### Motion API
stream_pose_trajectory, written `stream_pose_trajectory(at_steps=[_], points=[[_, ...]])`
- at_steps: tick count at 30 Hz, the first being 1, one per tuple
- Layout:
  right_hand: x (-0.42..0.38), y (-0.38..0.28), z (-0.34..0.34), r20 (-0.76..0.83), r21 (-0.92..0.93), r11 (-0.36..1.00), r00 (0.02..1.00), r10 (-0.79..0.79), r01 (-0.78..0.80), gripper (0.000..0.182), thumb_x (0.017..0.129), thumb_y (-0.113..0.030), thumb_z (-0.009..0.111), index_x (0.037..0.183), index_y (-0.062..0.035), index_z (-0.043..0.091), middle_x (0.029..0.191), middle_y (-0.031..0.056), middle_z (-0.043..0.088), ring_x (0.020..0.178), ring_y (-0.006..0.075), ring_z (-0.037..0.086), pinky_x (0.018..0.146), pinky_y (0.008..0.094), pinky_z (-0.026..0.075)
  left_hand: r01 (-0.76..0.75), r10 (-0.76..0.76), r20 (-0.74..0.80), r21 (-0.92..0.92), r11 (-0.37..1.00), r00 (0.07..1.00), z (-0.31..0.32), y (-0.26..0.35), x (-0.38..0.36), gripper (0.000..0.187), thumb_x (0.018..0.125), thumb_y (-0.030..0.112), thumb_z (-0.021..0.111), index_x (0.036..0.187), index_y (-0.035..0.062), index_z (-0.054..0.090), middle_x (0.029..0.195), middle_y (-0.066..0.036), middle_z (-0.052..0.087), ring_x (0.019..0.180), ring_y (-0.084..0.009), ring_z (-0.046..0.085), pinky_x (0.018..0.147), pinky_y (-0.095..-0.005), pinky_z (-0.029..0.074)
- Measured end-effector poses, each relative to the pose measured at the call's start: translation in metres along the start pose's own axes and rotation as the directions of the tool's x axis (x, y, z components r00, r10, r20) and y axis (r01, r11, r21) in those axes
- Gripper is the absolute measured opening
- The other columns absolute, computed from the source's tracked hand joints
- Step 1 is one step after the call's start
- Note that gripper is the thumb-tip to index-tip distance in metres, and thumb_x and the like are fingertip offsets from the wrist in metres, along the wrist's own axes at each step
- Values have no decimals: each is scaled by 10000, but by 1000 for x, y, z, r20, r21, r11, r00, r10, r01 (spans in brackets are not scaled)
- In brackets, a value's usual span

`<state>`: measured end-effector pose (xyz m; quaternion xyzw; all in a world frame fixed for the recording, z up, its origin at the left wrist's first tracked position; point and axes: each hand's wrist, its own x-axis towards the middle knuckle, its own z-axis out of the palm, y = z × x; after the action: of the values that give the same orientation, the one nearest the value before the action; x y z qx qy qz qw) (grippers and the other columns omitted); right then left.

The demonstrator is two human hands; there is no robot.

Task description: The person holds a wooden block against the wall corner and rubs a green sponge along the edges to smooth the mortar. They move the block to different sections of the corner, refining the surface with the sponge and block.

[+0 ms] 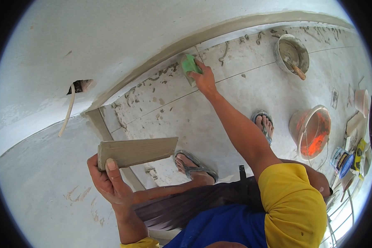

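My right hand (203, 78) reaches down to the floor by the wall, gripping a green sponge (190, 65). The sponge's edge is smeared grey and lies close to the foot of the wall. In front of my body my left hand (111, 180) holds up a flat rectangular tile strip (138, 152) by its left end, thumb on the near side. Grey mortar seems to coat the strip's face. Along the base of the wall runs a band of wet-looking grey mortar (165, 62) above a pale skirting strip.
A bowl (304, 47) of mortar holds a wooden-handled trowel (298, 71). Nearer stands a bucket (310, 130), orange-stained inside. A blue-labelled tub (342, 160) and other items lie at far right. Mortar crumbs dot the tiled floor (235, 99); a cable (70, 109) hangs from a wall hole.
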<state>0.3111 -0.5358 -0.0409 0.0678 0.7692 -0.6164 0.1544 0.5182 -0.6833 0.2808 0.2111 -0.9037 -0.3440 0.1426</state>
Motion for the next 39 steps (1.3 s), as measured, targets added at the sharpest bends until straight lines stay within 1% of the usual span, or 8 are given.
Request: stream_pose_trajectory(at_steps=[10, 14, 20, 25, 28, 32, 34, 39], points=[[-49, -40, -38, 735, 312, 823, 669, 107, -475, 699, 749, -285, 692, 1379, -50, 500, 1263, 93, 559, 1140, 226, 526, 997, 311, 370, 29, -31, -57, -50, 998, 998, -14, -6, 3, 255, 1028, 245, 422, 1064, 0, 484, 882, -49, 517, 742, -95, 520, 640, -243, 470], [-44, -36, -52, 692, 375, 774, 710, 132, -510, 723, 752, -282, 687, 1400, -47, 468, 1251, 95, 562, 1155, 223, 520, 988, 310, 374, 45, -52, -65, -104, 994, 997, -16, -12, 6, 243, 1023, 257, 442, 1066, 22, 490, 857, -24, 518, 741, -78, 514, 644, -241, 463], [-65, -86, -45, 715, 542, 788, 653, -249, -293, 844, 641, -273, 732, 1428, -116, 470, 1243, 98, 543, 1182, 237, 492, 1022, 354, 365, 350, -351, 90, -474, 808, 932, -2, -30, 28, 245, 1009, 273, 487, 1103, 49, 515, 832, 2, 556, 709, -62, 525, 625, -254, 461], [-81, -122, -32, 814, 530, 843, 333, -476, -89, 903, 485, -292, 737, 1360, -143, 569, 1196, 66, 525, 1153, 254, 508, 1014, 377, 378, 470, -330, 341, -526, 709, 880, 11, -55, 38, 293, 1009, 280, 497, 1182, 44, 508, 886, 6, 592, 723, -50, 547, 622, -235, 452], [-56, -104, -43, 850, 243, 890, 356, -387, 386, 921, 494, -290, 725, 1389, -174, 541, 1158, 68, 512, 1090, 265, 518, 973, 385, 407, 490, -432, 241, -539, 686, 869, 18, -49, 37, 302, 1007, 305, 501, 1135, 32, 520, 797, 27, 545, 643, -20, 459, 590, -191, 389], [-51, -67, -36, 705, 46, 925, 644, -298, 378, 857, 613, -296, 695, 1435, -190, 475, 1120, 73, 492, 1029, 277, 521, 951, 380, 426, 409, -333, 238, -514, 754, 913, 7, -45, 39, 239, 1012, 300, 494, 1061, 66, 509, 803, 53, 502, 680, -4, 420, 609, -180, 345], [-60, -57, -20, 529, 409, 858, 847, 53, -310, 700, 747, -292, 620, 1418, -164, 467, 1167, 85, 518, 1042, 283, 537, 951, 409, 436, 353, -263, 243, -495, 794, 934, 1, -46, 39, 230, 1013, 306, 494, 1034, 77, 492, 827, 53, 509, 709, 5, 459, 630, -178, 389], [-58, -20, 5, 685, 729, 69, 728, -35, -682, 593, 823, -302, 575, 1386, -175, 441, 1264, 85, 530, 1139, 254, 540, 949, 467, 450, 170, -159, 67, -215, 962, 985, -3, -39, 39, 226, 1025, 275, 456, 994, 52, 487, 756, 35, 466, 638, -27, 377, 561, -200, 325]])
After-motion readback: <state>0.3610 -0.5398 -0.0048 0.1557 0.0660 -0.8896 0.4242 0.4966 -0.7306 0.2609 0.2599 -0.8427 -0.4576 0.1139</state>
